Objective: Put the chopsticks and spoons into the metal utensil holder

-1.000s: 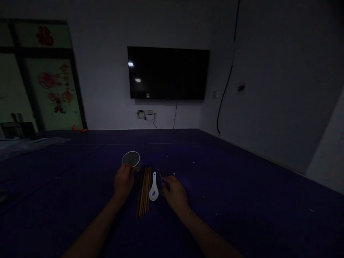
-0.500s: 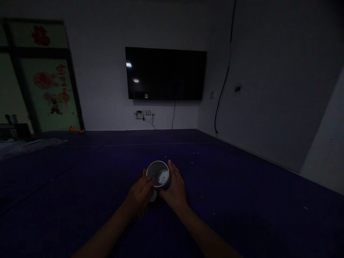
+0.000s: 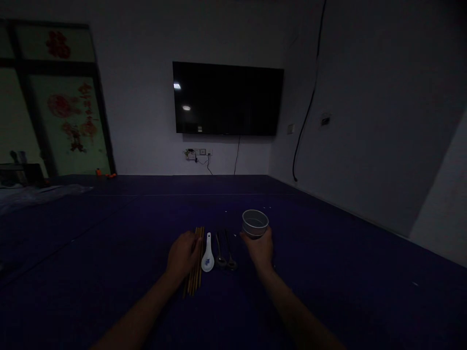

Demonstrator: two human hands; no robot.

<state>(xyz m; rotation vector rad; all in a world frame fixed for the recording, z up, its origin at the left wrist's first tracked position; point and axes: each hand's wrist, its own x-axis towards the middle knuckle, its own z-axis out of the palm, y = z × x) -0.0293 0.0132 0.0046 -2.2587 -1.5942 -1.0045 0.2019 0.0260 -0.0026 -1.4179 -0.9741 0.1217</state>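
Note:
My right hand [image 3: 260, 250] is wrapped round a cup-shaped utensil holder [image 3: 255, 221] with a pale round rim. It is held nearly upright with its mouth facing up. On the left, my left hand [image 3: 183, 255] has its fingers curled over the left side of a bundle of wooden chopsticks [image 3: 196, 277]; the fingertips are partly hidden. Beside the chopsticks lies a white soup spoon [image 3: 207, 260] with a blue pattern in its bowl. Two dark metal spoons [image 3: 221, 260] lie between it and my right hand, handles pointing away.
All this lies on a wide dark blue surface [image 3: 127, 243] with small white specks. Clear plastic sheeting [image 3: 47, 194] and a dark box [image 3: 25, 173] are at far left. Small orange objects [image 3: 110, 176] sit near the door. A television [image 3: 228, 99] hangs on the far wall.
My right hand has carried the holder to the right and turned it more upright. My left hand has left its rim and moved onto the chopsticks. The spoons are now uncovered.

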